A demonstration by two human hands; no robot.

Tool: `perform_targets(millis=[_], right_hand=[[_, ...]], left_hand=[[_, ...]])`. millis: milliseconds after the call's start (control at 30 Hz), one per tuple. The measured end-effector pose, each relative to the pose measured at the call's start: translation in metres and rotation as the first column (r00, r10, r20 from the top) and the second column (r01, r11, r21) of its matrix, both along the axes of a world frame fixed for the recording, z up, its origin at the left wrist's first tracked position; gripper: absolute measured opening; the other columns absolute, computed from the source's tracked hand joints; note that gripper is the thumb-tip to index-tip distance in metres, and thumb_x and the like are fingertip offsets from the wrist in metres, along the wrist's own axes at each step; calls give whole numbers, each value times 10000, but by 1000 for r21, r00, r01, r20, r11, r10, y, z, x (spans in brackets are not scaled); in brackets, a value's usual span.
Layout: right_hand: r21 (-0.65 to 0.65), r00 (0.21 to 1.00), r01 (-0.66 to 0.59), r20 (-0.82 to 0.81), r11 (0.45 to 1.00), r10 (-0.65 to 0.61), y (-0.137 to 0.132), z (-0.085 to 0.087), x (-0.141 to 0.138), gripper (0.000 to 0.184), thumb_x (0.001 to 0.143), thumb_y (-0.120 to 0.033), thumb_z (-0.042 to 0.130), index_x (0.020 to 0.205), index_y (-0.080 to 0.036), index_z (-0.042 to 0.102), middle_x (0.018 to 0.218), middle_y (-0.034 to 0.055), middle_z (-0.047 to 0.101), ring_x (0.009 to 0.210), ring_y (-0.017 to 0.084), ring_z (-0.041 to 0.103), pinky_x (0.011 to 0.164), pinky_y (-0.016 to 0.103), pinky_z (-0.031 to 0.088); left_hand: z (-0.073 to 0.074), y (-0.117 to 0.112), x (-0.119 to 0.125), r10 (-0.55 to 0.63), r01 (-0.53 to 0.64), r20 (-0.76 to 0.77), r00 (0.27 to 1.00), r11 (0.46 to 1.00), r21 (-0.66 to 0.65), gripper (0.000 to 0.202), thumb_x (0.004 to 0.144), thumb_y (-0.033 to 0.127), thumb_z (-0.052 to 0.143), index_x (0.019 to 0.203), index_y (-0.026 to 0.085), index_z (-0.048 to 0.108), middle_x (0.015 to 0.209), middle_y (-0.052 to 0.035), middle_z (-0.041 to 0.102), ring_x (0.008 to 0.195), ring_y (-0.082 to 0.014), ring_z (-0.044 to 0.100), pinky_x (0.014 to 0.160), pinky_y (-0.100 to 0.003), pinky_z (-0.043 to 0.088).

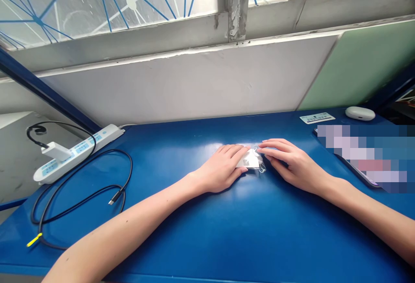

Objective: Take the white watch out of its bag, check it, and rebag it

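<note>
A small clear plastic packet (262, 165) with a white card (250, 161) lies on the blue table in front of me. The card bears a dark square code. My left hand (223, 166) is closed over the packet's left part, its thumb along the near edge and its fingers across the top, hiding that end. At the packet's right end is my right hand (292, 162), with fingers loosely stretched and the thumb apart from them. Its fingertips are at the edge of the plastic; whether they pinch it I cannot make out.
A white power strip (79, 151) with a plugged-in charger (55, 151) lies on the left of the table (207, 239). Its black cable (87, 207) loops nearby. At right are a phone-like device (343, 162), partly blurred out, a white labelled card (317, 118) and a white rounded case (359, 113).
</note>
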State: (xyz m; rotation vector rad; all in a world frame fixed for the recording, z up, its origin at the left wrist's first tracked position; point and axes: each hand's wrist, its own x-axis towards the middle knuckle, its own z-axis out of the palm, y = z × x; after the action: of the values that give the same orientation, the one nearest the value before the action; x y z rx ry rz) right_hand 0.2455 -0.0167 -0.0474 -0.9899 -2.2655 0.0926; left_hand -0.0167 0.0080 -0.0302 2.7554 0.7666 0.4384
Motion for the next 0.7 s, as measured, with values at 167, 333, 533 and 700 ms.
perform_targets(millis=[167, 333, 533, 700], right_hand=[[-4, 1000, 8, -15, 1000, -8, 2, 0, -1, 308, 955, -182, 532, 1223, -225, 676, 1179, 109, 731, 1124, 286, 665, 953, 492, 575], [-6, 996, -6, -87, 1000, 6, -1, 7, -3, 284, 948, -216, 570, 1194, -268, 702, 1116, 64, 765, 1073, 274, 692, 918, 471, 596], [2, 988, -11, -151, 1000, 11, -1, 14, 0, 176, 939, -245, 606, 1027, -279, 755, 953, 43, 783, 876, 245, 721, 778, 408, 615], [-49, 935, 85, -341, 995, -97, -4, 22, -1, 96, 920, -262, 649, 942, -271, 742, 917, 47, 749, 801, 229, 700, 748, 395, 586]], left_hand=[[1, 0, -1, -38, 38, 4, 999, 999, 1, 446, 1057, 345, 350, 1471, 184, 380, 1481, -153, 492, 1360, -291, 472, 1124, -486, 387], [1, -1, -3, -115, 119, 84, 990, 992, -40, 528, 1052, 302, 356, 1559, 247, 218, 1524, -125, 461, 1378, -271, 464, 1115, -466, 395], [1, -1, -4, -153, 155, 106, 982, 988, -10, 540, 1059, 305, 331, 1576, 288, 178, 1511, -109, 476, 1375, -266, 465, 1116, -463, 392], [-3, -1, -2, 31, -31, 132, 991, 1000, -6, 541, 1055, 328, 323, 1561, 184, 199, 1504, -170, 460, 1364, -291, 459, 1115, -489, 398]])
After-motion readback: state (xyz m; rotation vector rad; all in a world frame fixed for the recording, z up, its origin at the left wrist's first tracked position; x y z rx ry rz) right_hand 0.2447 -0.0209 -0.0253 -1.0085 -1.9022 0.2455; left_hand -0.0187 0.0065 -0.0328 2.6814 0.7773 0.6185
